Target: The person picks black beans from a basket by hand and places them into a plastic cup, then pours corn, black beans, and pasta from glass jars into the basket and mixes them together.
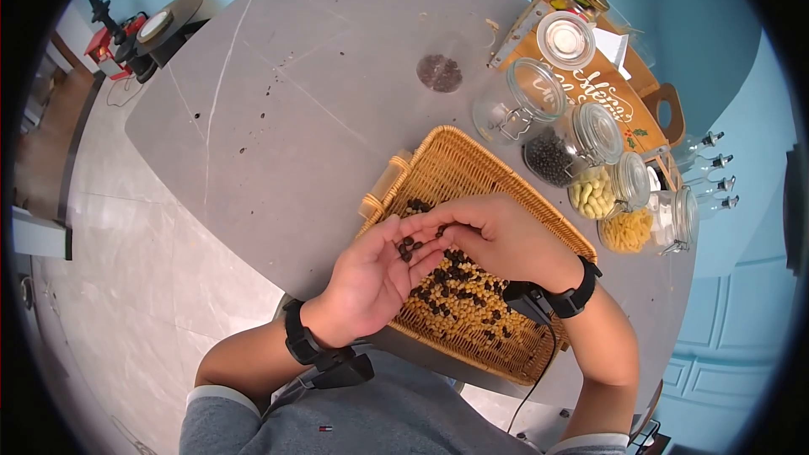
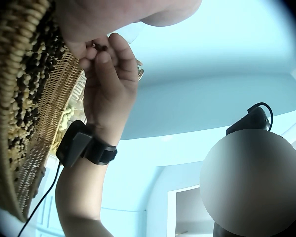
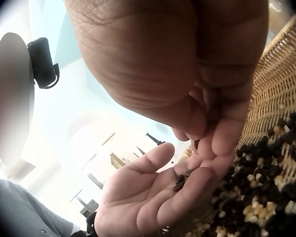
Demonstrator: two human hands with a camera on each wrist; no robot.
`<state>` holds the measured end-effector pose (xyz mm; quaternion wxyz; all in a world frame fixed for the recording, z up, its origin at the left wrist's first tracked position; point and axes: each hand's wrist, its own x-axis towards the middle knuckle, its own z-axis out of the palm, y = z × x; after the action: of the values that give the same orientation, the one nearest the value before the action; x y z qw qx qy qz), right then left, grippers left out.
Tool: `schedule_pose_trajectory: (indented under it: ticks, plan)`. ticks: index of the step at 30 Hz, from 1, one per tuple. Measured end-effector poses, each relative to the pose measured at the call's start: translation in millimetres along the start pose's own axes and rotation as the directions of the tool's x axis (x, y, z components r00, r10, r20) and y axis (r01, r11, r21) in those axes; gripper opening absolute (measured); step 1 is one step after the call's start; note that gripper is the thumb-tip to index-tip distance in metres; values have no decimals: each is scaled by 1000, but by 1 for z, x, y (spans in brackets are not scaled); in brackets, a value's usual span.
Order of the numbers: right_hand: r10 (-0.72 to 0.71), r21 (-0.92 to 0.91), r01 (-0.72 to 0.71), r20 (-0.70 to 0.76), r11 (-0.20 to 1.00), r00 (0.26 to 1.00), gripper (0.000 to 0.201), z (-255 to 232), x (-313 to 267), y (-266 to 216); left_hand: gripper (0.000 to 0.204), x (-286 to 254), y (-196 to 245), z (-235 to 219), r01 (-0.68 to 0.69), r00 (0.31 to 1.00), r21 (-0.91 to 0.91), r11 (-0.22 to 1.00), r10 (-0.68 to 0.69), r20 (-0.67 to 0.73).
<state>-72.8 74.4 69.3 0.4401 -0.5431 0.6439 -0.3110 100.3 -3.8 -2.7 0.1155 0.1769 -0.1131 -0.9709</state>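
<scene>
Nearest me, the left hand (image 1: 369,286) is lying palm up, fingers loosely extended and slightly cupped, and it is carrying a few loose dark beans (image 1: 409,242) near the base of its fingers. Over its fingertips the right hand (image 1: 506,240) is bending down, thumb and finger narrowing on a single dark bean (image 3: 196,144). From that pinch, the loose beans are lying just beside, toward the person's left. They are too small for me to be sure of one shared long axis, though the right fingertips are sitting close enough that, I'd judge, only a short sideways reach is separating them.

Beneath both hands the wicker basket (image 1: 476,164) is slanting from far left to near right, holding pale kernels (image 1: 463,307) mixed with more dark beans. The right hand is hanging above its inside, the left nearer its left edge.

Beyond, on the grey table (image 1: 295,109), a jar of dark beans (image 1: 548,158) and a pasta jar (image 1: 626,232) are standing before a wooden crate (image 1: 611,97).
</scene>
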Motion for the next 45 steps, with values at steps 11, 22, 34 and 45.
schedule_pose_trajectory:
  ticks: [11,22,34,45]
  plan:
    - [-285,-579,140,-168,803,944,19,-30,2,36,36,-9,1,2,-22,996,8,1000,22,-82]
    - [-199,-688,106,-56,718,978,12,-13,17,61,40,-7,-2,-4,-46,996,15,999,47,-73]
    - [-158,-204,138,-85,969,984,19,-16,8,24,40,-3,-2,0,-17,999,28,999,18,-39]
    - [-226,-638,187,21,747,974,20,2,21,50,35,-19,10,1,-18,995,7,1000,19,-95]
